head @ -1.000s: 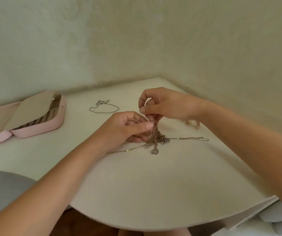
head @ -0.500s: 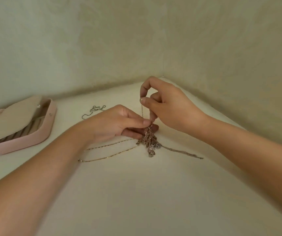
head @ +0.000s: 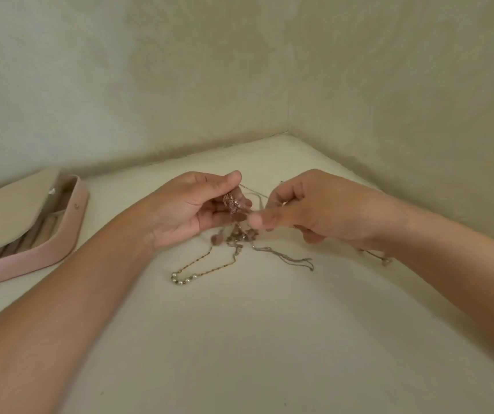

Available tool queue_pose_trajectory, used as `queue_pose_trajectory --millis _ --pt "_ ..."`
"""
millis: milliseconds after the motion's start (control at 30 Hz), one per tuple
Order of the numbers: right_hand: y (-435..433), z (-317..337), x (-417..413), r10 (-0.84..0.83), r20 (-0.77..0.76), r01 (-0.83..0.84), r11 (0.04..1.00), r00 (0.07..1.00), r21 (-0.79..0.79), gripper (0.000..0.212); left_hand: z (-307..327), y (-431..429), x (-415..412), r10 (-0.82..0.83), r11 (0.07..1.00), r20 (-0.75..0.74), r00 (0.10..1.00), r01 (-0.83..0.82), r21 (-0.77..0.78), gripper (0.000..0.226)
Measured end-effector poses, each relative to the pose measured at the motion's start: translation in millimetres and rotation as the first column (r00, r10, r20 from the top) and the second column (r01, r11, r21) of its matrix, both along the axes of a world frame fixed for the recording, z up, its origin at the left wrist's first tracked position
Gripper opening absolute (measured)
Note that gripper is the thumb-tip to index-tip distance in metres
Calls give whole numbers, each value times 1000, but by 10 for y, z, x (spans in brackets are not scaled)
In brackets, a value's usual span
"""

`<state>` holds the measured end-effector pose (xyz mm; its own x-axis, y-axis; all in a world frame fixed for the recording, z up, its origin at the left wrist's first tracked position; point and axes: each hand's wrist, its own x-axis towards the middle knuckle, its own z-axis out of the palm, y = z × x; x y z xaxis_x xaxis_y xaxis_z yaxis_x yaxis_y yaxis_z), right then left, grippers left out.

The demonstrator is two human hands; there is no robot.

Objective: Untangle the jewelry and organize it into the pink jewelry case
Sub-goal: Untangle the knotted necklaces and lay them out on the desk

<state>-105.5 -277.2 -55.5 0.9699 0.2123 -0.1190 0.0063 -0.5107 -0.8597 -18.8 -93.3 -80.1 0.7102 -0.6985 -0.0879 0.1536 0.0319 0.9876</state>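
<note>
Head view:
- left hand (head: 192, 207) curls round the top of a tangle of thin gold and rose-coloured metal chains (head: 235, 206), thumb pressed on it from above.
- right hand (head: 323, 207) has its fingers curled and pinches a fine strand (head: 254, 191) running across from the tangle (its thumb is blurred).
- Half a second ago the knot lay on the round white table (head: 239, 339) with the right hand drawing one strand straight up. Now part of it is lifted and the hands have moved apart sideways.
- The tangle's lower part trails onto the table between the hands. A pearl-beaded chain loop (head: 184, 277) lies on the near left side.
- Well apart at the left edge, the open pink velvet rectangular jewelry case (head: 60, 243) shows its beige lining and appears closer than before.
</note>
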Motion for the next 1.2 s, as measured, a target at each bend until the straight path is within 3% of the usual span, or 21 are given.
queue_pose_trajectory --millis 167,267,400,500,567,600,667,700,767,867,933,1067,1133,1200 --pt "-168 143 -35 -6 -62 8 999 998 34 19 57 -140 -153 -31 995 -178 984 13 -102 31" --pt "-301 211 -19 -77 -68 79 997 995 19 17 80 -180 -209 -59 991 -223 973 32 -127 42" --pt "-444 252 54 -291 41 293 954 956 -56 18 149 -87 -153 27 999 -148 989 -29 -13 36" --pt "-534 289 54 -355 105 363 929 929 -77 19 181 16 -81 76 994 -55 996 -72 81 25" --pt "-567 333 35 -373 89 365 926 924 94 24 156 83 -34 26 993 -45 999 -21 119 25" --pt "-573 358 32 -376 30 352 890 926 290 26 147 111 -12 -27 993 -59 998 33 110 25" --pt "-551 399 24 -287 -99 279 701 953 656 33 136 163 23 -152 986 -80 985 157 64 28" --pt "-526 404 27 -226 -134 248 609 965 753 37 131 185 37 -200 977 -68 978 204 65 32" --pt "-461 395 28 -149 -176 228 522 973 822 43 124 193 34 -246 965 -43 968 249 80 35" --pt "-396 390 23 -64 -241 232 580 968 781 48 120 161 13 -229 972 -15 973 229 49 34" --pt "-414 377 21 17 -276 204 631 961 748 48 122 140 -8 -183 983 25 983 182 19 19" --pt "-507 321 54 281 -324 34 706 903 708 42 118 100 -14 -95 995 14 995 95 -23 13" --pt "-548 309 87 490 -313 -40 585 813 810 27 102 97 16 -15 999 -20 1000 14 -48 17" --pt "-607 317 88 575 -246 -28 425 780 905 32 96 104 48 68 995 -67 995 -73 -74 16"
